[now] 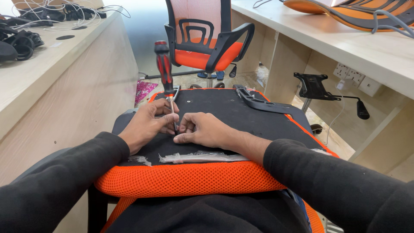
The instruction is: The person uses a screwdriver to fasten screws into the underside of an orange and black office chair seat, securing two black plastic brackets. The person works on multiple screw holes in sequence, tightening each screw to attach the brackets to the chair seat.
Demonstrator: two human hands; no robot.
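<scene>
**Screwdriver set upright on the underside of an orange seat cushion**

An orange mesh seat cushion lay upside down across the person's lap, its black underside facing up. A screwdriver with a red and black handle stood nearly upright on that black surface, its metal shaft running down to a point between the two hands, near the front edge of the cushion.

The left hand was curled round the lower shaft, its fingers closed lightly on the metal and keeping it vertical. The right hand rested on the fabric just beside the tip, thumb and forefinger pinched together there; whether they held a screw or only steadied the tip could not be told, since the contact point was hidden. Neither hand was on the handle.

By the look of it, the step in hand was seating the tip on a fastener, with the driving yet to begin. The next move would seem to call for one hand going up to the handle while the other kept the shaft square to the surface, as a tilted tip could slip out.

A strip of clear plastic wrap lay along the front seam. A black armrest bracket lay on the far right part of the underside. Beyond stood an assembled orange office chair, with a wooden bench on the left.
</scene>
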